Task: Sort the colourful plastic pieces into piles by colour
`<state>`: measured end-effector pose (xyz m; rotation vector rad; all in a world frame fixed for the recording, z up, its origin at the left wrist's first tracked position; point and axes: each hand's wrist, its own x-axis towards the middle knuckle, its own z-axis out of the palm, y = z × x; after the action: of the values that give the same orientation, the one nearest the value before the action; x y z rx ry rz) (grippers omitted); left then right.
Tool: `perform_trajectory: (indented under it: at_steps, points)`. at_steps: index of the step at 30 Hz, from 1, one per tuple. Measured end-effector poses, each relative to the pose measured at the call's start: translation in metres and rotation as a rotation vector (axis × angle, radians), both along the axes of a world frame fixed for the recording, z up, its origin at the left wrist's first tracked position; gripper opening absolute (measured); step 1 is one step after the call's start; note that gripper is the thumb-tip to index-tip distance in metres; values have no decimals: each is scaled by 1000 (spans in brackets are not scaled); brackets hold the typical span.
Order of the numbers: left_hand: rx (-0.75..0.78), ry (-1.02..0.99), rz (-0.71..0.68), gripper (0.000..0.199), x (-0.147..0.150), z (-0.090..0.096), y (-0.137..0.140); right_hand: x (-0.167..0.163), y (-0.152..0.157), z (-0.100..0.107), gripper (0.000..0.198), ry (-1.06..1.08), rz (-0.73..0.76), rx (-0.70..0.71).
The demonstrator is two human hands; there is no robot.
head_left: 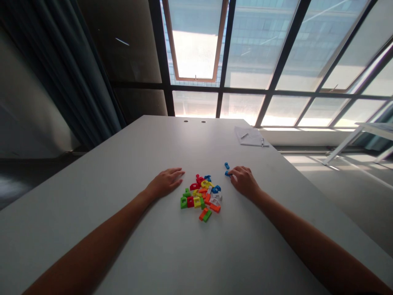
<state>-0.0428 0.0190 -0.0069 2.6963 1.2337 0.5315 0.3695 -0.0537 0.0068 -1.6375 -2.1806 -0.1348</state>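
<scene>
A loose pile of small plastic blocks in red, yellow, green, orange, white and blue lies between my hands; a yellow block [197, 202] and a green block [183, 202] are at its near left. My left hand [166, 181] rests on the table left of the pile, fingers stretched out, holding nothing. On the right, my right hand [244, 180] has its fingertips closed on a small blue block [227, 173] at the table surface. Just beyond it lies another blue block [226, 165], apart from the pile. More blue blocks [216, 189] sit at the pile's right side.
The white table [138, 250] stretches away toward the windows. Near its far right edge lie sheets of paper [250, 136] with pens on them. Two round holes [186, 121] are set in the far end. A white-legged table [346, 143] stands off to the right.
</scene>
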Motion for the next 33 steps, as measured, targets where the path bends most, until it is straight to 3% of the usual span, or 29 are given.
perform_trajectory:
  at_steps: [5,10,21,28,33]
  points:
    - [1,2,-7,63,1,3,-2,18,11,-5,20,18,-171,3]
    - [-2,-4,-6,62,1,3,-2,26,16,-11,20,39,-220,7]
    - [0,-2,-12,62,1,2,-2,21,14,-16,54,5,-154,-52]
    - [11,-7,9,63,1,-1,-1,9,7,-11,51,-42,-96,11]
    - [7,9,3,61,1,1,-1,2,8,-12,50,-117,-103,-70]
